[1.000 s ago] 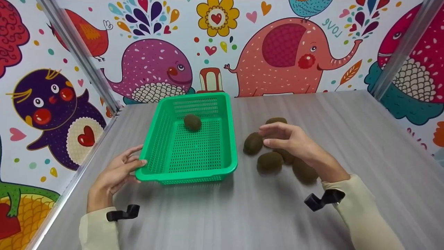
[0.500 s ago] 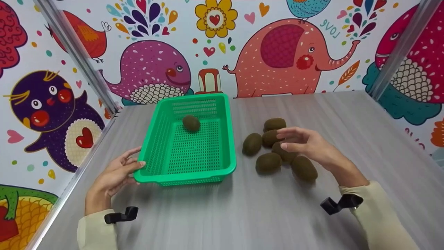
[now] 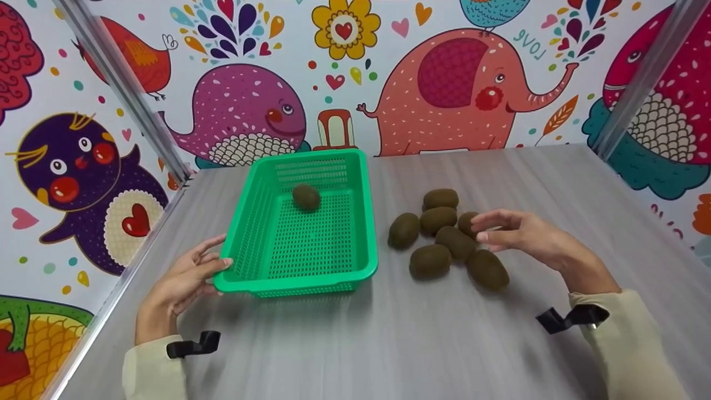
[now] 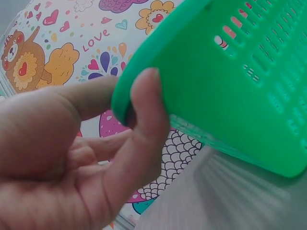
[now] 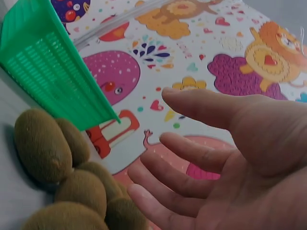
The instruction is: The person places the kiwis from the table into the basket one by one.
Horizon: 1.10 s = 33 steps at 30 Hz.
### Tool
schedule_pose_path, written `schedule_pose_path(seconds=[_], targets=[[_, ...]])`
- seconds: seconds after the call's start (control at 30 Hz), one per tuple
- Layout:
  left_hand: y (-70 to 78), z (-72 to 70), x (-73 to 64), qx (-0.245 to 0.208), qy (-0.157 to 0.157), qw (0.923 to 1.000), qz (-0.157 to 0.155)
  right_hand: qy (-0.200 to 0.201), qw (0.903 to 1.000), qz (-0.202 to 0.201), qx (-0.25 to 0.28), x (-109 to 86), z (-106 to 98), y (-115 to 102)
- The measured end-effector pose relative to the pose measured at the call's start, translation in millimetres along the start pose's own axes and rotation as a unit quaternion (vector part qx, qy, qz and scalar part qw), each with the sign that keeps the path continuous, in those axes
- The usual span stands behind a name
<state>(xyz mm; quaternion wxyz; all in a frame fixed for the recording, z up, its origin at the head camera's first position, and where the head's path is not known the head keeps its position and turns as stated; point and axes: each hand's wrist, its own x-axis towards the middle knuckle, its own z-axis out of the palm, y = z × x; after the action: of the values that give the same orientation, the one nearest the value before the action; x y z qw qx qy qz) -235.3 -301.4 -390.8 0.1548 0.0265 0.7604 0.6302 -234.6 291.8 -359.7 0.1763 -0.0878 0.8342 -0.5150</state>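
Note:
A green plastic basket [image 3: 314,236] stands left of the middle of the table, one kiwi [image 3: 306,197] lying inside toward its far end. My left hand [image 3: 180,286] pinches the rim at the near left corner; the left wrist view shows the thumb [image 4: 148,103] on one side of that rim and fingers on the other. To the right of the basket several brown kiwis [image 3: 455,243] lie in a loose cluster. My right hand [image 3: 527,239] is beside them with fingers apart, holding nothing, its fingertips overlapping the rightmost back kiwi [image 3: 468,224]. In the right wrist view its palm faces the camera.
The grey wood-grain table [image 3: 355,350] is bounded by walls with cartoon animals, such as an elephant picture [image 3: 450,94]. Metal posts [image 3: 130,94] rise at the corners. A black wrist mount [image 3: 572,319] sits on each sleeve.
My right hand has moved right, off the kiwi cluster, uncovering more of the kiwis. The left hand stays at the basket's corner, and the basket has not visibly moved.

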Motion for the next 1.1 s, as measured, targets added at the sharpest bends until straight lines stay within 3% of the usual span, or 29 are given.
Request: schedule_pose_path(seconds=[0.63,1.1], targets=[[-0.2,1.7,-0.1,0.009,0.006,0.9999,-0.01,-0.027,0.9958,0.085,0.021,7.6,-26,46],[1.5,0.1,0.0,0.011,0.001,0.9999,-0.006,-0.049,0.9924,0.112,0.014,17.5,-14,54]])
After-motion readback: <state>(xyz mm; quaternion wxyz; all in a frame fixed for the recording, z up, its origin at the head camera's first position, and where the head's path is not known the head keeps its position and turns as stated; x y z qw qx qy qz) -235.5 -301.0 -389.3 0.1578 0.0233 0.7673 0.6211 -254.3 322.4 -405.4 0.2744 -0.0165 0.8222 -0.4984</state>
